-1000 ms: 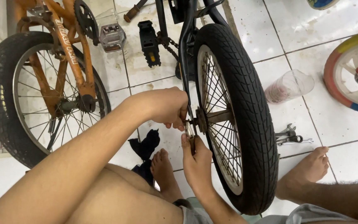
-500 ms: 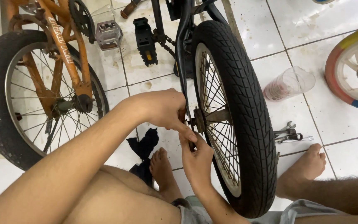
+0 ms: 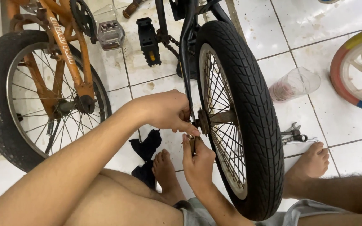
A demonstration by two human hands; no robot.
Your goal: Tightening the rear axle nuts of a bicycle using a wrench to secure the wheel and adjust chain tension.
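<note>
A black bicycle wheel with a knobby tyre stands upright in front of me, held in a dark frame. My left hand reaches in from the left and pinches at the axle end of the hub. Just below it, my right hand is closed around a small metal wrench that points up at the same axle. The nut itself is hidden by my fingers.
An orange bicycle's rear wheel stands at the left, with two pedals behind it. A black cloth lies by my feet. Loose wrenches and a clear plastic cup lie right of the tyre. A colourful small wheel sits far right.
The view has shifted slightly. Both hands stay at the axle, with only small finger movements.
</note>
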